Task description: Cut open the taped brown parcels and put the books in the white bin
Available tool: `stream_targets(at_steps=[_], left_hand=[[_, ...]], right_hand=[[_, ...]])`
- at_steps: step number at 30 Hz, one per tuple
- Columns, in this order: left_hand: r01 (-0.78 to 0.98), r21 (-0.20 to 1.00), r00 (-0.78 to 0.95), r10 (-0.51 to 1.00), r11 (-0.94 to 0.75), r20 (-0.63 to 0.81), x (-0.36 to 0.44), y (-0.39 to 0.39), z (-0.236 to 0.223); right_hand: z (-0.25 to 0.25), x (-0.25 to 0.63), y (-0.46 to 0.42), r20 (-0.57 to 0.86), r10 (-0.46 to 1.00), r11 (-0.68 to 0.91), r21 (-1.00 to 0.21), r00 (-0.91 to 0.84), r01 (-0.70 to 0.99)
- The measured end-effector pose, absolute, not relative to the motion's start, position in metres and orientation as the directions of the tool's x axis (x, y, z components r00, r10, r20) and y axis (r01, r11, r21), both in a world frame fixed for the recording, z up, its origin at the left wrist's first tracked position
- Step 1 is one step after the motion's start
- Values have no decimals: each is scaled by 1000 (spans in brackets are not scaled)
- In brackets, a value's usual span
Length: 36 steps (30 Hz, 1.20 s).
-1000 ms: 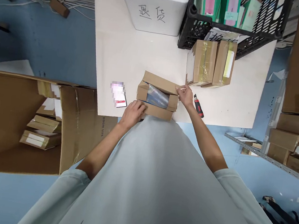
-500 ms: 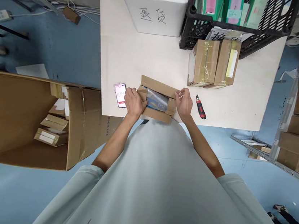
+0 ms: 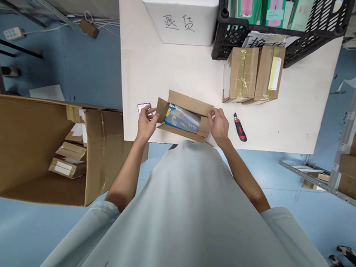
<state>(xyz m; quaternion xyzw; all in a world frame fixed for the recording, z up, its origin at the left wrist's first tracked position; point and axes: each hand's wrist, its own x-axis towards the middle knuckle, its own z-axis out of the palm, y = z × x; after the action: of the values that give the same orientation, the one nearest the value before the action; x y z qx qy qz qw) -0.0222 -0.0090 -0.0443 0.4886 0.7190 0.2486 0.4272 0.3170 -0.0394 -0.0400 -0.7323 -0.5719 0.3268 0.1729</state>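
Observation:
A small open cardboard box (image 3: 191, 101) lies at the table's near edge with its flaps raised. Inside it sits a blue package with a clear plastic front (image 3: 183, 119). My left hand (image 3: 147, 124) is at the box's left end, thumb and fingers closed on the end flap. At the opposite end, my right hand (image 3: 219, 124) pinches the far right corner of the box. A phone (image 3: 142, 107) lies partly hidden behind my left hand. To the right of my right hand is a red and black utility knife (image 3: 240, 128).
Two taped cardboard boxes (image 3: 242, 74) stand at the back right, before a black plastic crate (image 3: 231, 34) of green packages. A white foam bin (image 3: 181, 21) stands at the back. On the left is a large open carton (image 3: 27, 145) with several small boxes in it.
My left hand has moved from the near flap to the left end flap, which is now folded outward. More of the blue package shows. My right hand stays at the right corner.

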Motion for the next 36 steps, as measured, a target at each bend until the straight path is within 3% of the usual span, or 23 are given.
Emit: stream_targets(at_steps=[5, 10, 12, 14, 17, 21, 25, 29, 33, 36], left_hand=[[394, 797, -237, 888, 459, -395, -20, 0, -67], [173, 745, -242, 761, 644, -602, -23, 6, -76], [269, 763, -266, 807, 588, -528, -25, 4, -70], [475, 775, -263, 907, 418, -328, -26, 0, -59], [679, 723, -18, 987, 128, -159, -26, -4, -40], [681, 731, 261, 944, -31, -203, -23, -5, -24], [677, 734, 356, 898, -58, -257, -26, -9, -18], [678, 725, 454, 845, -121, -283, -29, -14, -15], [749, 635, 489, 804, -188, -338, -23, -13, -10], [805, 542, 498, 772, -242, -395, -15, -4, -7]], right_hand=[[-11, 316, -47, -331, 943, -209, -509, 34, 835], [26, 303, -44, -460, 823, 149, -391, -333, 908], [34, 295, -38, -540, 717, 294, -338, -440, 894], [37, 288, -30, -606, 628, 399, -288, -488, 871], [38, 282, -22, -649, 560, 489, -244, -515, 838], [33, 276, -24, -671, 513, 559, -212, -535, 802], [25, 269, -34, -678, 511, 589, -172, -529, 790], [27, 274, -42, -598, 574, 590, -172, -560, 789], [39, 311, -61, -503, 676, 547, -147, -538, 824], [41, 347, -85, -484, 761, 429, -123, -431, 895]])
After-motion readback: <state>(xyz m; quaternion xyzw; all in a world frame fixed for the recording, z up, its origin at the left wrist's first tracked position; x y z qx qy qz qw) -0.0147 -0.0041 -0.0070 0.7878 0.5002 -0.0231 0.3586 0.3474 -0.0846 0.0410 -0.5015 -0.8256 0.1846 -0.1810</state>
